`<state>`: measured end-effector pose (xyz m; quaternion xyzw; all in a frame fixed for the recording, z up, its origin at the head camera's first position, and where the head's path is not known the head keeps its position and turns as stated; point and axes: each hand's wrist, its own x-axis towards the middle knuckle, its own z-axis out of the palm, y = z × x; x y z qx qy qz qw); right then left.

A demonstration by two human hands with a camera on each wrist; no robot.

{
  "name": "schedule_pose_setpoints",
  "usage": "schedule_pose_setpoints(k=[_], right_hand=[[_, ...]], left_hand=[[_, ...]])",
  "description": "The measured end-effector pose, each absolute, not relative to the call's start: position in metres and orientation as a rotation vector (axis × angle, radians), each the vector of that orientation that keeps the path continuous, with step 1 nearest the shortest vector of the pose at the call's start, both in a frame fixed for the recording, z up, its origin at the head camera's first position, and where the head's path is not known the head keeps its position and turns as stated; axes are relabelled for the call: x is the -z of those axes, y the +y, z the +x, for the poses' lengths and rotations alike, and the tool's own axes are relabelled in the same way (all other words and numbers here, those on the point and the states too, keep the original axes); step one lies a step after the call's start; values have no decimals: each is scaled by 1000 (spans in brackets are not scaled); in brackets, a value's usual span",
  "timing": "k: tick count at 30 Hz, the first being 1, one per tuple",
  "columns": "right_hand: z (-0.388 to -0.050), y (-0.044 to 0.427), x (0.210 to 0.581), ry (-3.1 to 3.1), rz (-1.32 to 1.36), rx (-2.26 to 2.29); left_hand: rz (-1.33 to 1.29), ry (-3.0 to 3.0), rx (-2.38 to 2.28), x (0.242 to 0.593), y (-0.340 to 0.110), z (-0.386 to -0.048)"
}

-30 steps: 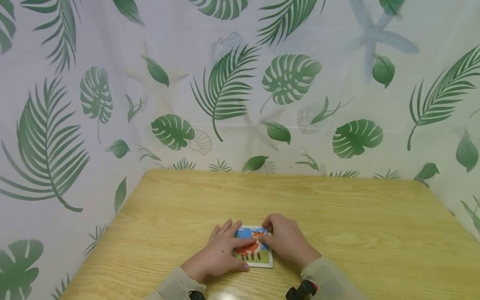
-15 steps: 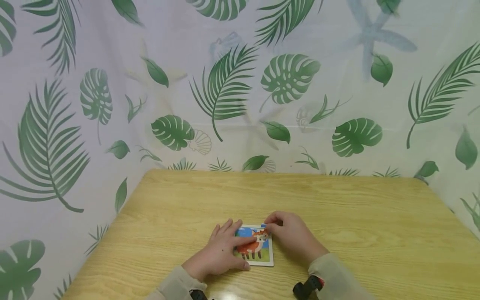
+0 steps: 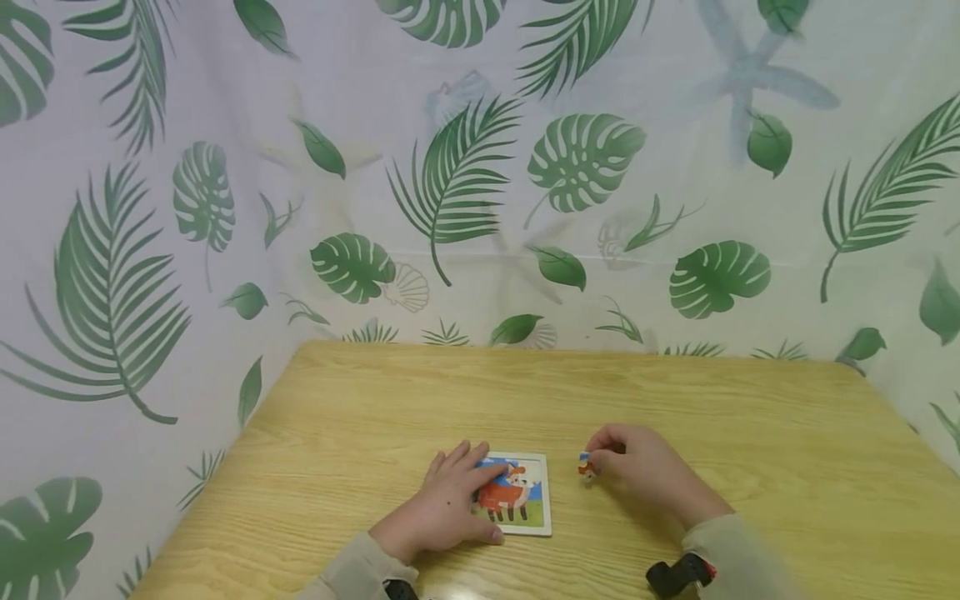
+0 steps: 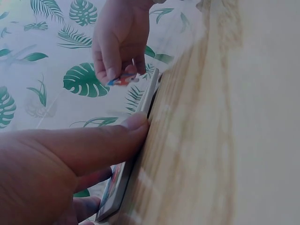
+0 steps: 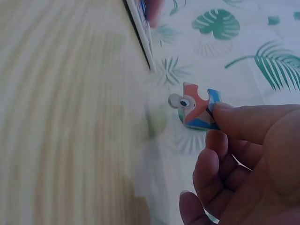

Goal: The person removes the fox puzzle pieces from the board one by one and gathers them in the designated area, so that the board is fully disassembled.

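A jigsaw puzzle (image 3: pixel 513 502) with a fox picture lies in a white-edged tray on the table. Its upper right corner shows a pale gap where no picture is seen. My left hand (image 3: pixel 452 502) rests over the puzzle's left side, fingers spread and one fingertip on the fox's head. In the left wrist view, the thumb (image 4: pixel 101 147) presses the tray's edge. To the right of the tray, my right hand (image 3: pixel 647 468) pinches a small puzzle piece (image 5: pixel 194 108) between thumb and fingers. That piece is orange and blue, with an eye and a rounded tab, and is held off the table.
The wooden table (image 3: pixel 360 400) extends behind and to both sides of the puzzle. A white cloth (image 3: pixel 480 317) printed with green leaves hangs behind and at the left. Dark cameras (image 3: pixel 678 575) are strapped at the wrists.
The right hand has drawn the puzzle piece out of the tray's upper right corner and carried it right, away from the tray. The left hand has stayed on the puzzle.
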<state>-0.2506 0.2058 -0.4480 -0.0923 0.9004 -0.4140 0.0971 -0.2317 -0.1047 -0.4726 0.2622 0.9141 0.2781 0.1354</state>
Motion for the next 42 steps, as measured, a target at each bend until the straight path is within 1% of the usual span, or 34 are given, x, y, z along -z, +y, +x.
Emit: schedule_pose_setpoints(k=[9,14,21,26,42], right_hand=[[-248,266,448,2665,-294,1150],[-247,289,449,2664,-323,1122],[-246,314,453,2728,-268,1060],[-250,322,461,2782,-242,966],[-249,317,474,2934,-250,862]], left_hand=[[743,2643,-811,473,-104,-232],[743,2652,-800,472,-105,-231],[766,2670,-792,475,-105,-232],[766,2664,-792,476,-106,-233],[751,2654,-813,475,-105,-232]])
